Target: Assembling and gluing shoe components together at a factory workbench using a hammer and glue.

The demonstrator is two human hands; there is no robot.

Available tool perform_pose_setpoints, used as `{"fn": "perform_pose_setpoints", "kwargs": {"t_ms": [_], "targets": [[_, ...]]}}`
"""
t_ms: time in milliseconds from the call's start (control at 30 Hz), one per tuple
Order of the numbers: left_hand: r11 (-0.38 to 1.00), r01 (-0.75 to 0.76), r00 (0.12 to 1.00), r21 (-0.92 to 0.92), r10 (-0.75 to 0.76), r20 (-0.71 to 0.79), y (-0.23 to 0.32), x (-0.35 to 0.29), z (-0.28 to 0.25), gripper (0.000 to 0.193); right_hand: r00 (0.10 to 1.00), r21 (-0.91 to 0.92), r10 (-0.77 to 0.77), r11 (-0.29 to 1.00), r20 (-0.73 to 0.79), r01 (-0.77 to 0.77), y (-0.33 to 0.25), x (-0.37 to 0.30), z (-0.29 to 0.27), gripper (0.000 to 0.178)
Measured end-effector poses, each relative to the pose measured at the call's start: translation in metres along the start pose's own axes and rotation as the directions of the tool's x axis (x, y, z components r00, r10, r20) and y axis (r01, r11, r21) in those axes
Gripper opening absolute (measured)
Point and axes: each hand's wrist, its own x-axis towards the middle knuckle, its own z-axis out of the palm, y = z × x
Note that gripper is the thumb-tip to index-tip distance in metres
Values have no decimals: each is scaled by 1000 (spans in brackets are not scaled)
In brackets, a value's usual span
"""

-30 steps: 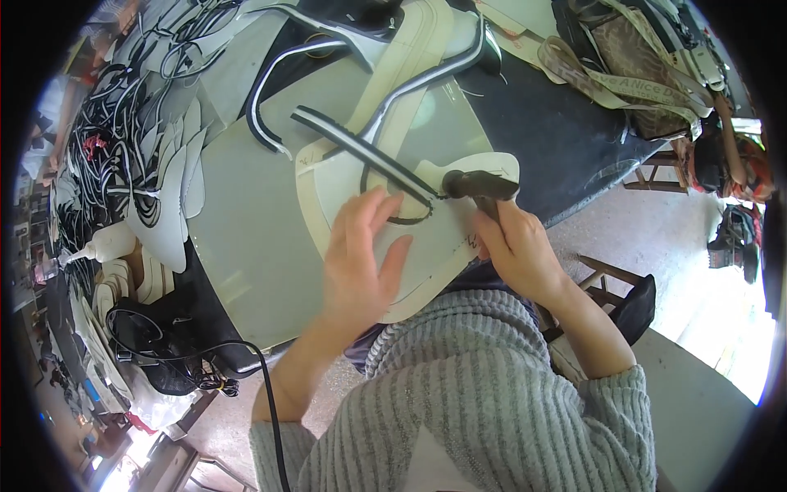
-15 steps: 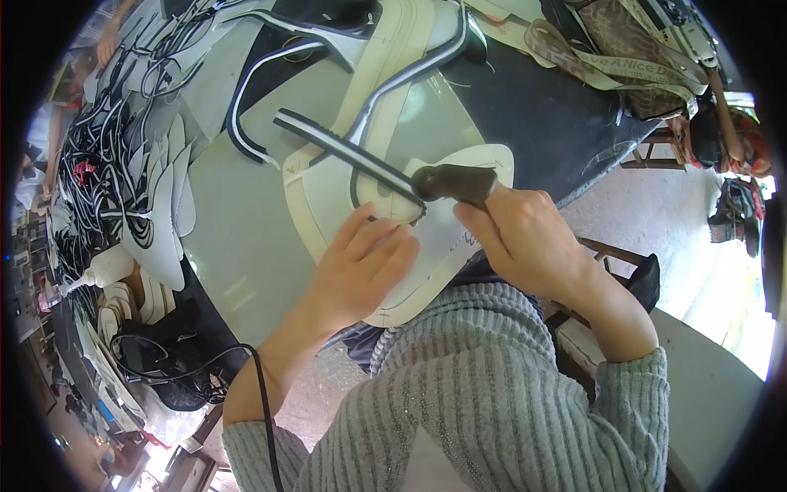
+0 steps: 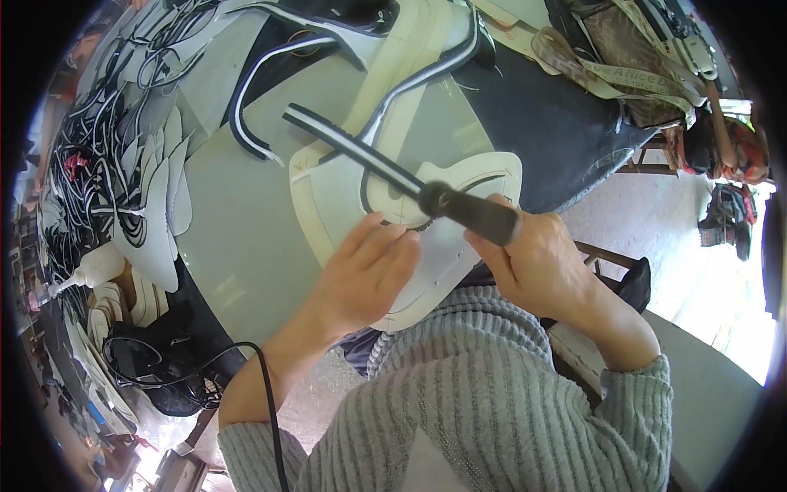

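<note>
My right hand (image 3: 545, 262) is closed round a thick, dark hammer-like tool (image 3: 479, 217). The tool's rounded end lies over the lower end of a black-and-white strip (image 3: 352, 148). Whether the two touch I cannot tell. Beneath is a white shoe-upper-like piece (image 3: 447, 250) with a dark curved edge, resting on a cream template (image 3: 307, 205). With fingers stretched and slightly bent, my left hand (image 3: 369, 266) presses the white piece beside that curved edge. It grips nothing that shows.
A grey-green board (image 3: 238, 213) lies under the work. Tangled black-and-white trims (image 3: 98, 156) heap up at the left, near a white squeeze bottle (image 3: 102, 264). A patterned brown bag (image 3: 615, 49) sits at the far right. A black cable (image 3: 266, 385) passes my left arm.
The dark tool has turned, its hand end swinging toward me and to the right. The black-and-white strip has shifted slightly right and away. My left hand stays nearly in place.
</note>
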Motion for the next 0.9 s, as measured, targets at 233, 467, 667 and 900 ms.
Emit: {"fn": "perform_pose_setpoints", "kwargs": {"t_ms": [233,467,667,900], "targets": [[997,28,1000,-66,-29,-12,-1,4,2,35,998,2,-3,1000,-61,3,10,-6,14,31],[949,217,976,-228,-207,64,-16,6,-8,33,999,-52,43,998,11,-42,13,-9,24,32],[996,-90,995,-22,90,32,-16,5,-11,29,999,156,34,987,-42,-27,-1,-6,10,18],[993,-121,993,6,121,-14,-20,1,-5,26,995,-33,31,999,94,-28,-6,-4,7,32]]}}
